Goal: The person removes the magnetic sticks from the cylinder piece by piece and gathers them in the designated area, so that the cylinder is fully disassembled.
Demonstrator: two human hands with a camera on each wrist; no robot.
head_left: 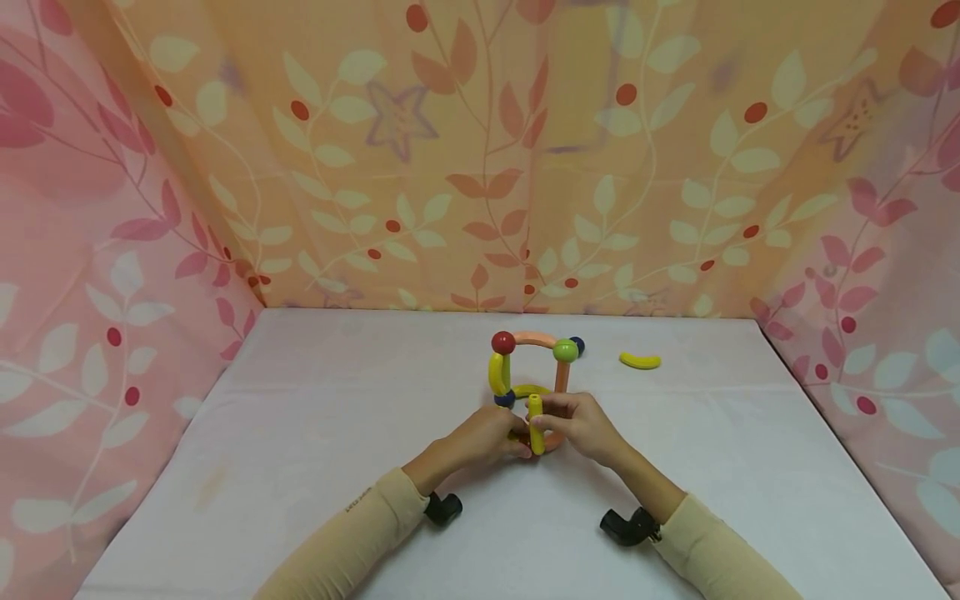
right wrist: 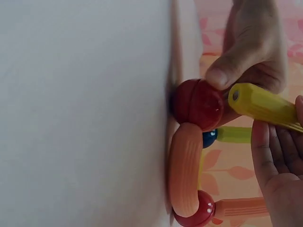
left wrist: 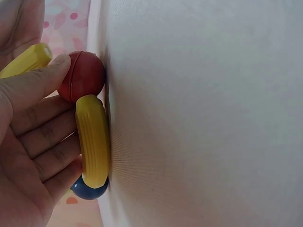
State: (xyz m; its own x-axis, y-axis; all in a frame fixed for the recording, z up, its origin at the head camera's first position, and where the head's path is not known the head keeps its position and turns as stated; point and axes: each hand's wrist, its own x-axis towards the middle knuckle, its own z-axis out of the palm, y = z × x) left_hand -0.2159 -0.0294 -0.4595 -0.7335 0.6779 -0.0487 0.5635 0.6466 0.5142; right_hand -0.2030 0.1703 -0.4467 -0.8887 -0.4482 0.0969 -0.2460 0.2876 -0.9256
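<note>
Both hands meet at the front of a toy frame of plastic rods & balls [head_left: 532, 371], mid-table on the white cloth-covered table [head_left: 315, 467].

Done so far, judging by what stands: back side is up. A dark red ball [head_left: 503, 342] & a green ball [head_left: 566, 351] sit on top, joined by a curved orange rod [head_left: 534, 338]; a curved yellow rod [head_left: 496, 374] drops from the red ball to a blue ball [head_left: 505, 400], a straight orange rod [head_left: 561, 379] drops from the green one. Left, as I read it: front side looks open, & a loose curved yellow piece [head_left: 640, 361] lies well apart on the right, unused.

Piece in hand: straight yellow ribbed rod [head_left: 536, 423]. In head view its long axis is near upright, top end free, pointing up & slightly away, low end hidden betw. the hands.

Left hand [head_left: 483, 437]: thumb [left wrist: 35, 82] presses a red ball [left wrist: 83, 75] that touches the table; fingers curl behind a curved yellow rod [left wrist: 93, 141] running to a blue ball [left wrist: 90, 189]. So clamped on the ball.

Right hand [head_left: 581, 427]: fingers [right wrist: 274, 156] close round the yellow rod, right by the red ball; whether the rod's low end touches the ball, can't tell.
</note>
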